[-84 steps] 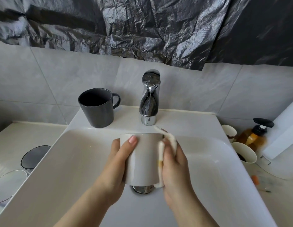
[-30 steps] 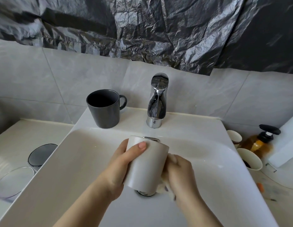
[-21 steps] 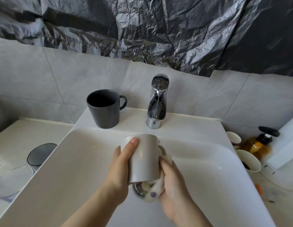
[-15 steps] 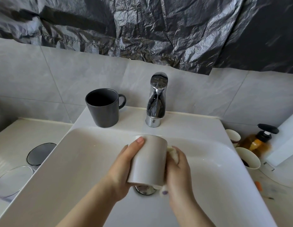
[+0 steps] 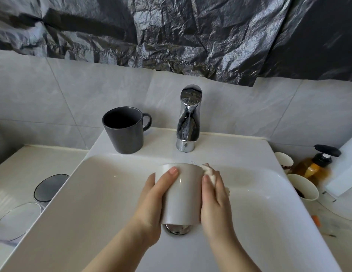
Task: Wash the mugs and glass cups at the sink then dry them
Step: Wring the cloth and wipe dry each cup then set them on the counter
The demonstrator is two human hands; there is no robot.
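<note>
Over the last second the right hand (image 5: 214,201) has slid its pale cloth (image 5: 210,172) from the bottom of the white mug (image 5: 181,195) up to the side near the rim, so the wiping has covered most of the outside. The left hand (image 5: 153,201) is wrapped around the mug's left side, holding it over the sink (image 5: 92,193) above the drain (image 5: 178,229); the right hand presses the cloth against the mug's right side. No water runs from the tap (image 5: 187,118). The dark mug (image 5: 123,130) waits on the sink's back ledge, and two glasses (image 5: 33,205) stand on the counter (image 5: 18,169) to the left, so much appears left to do.
</note>
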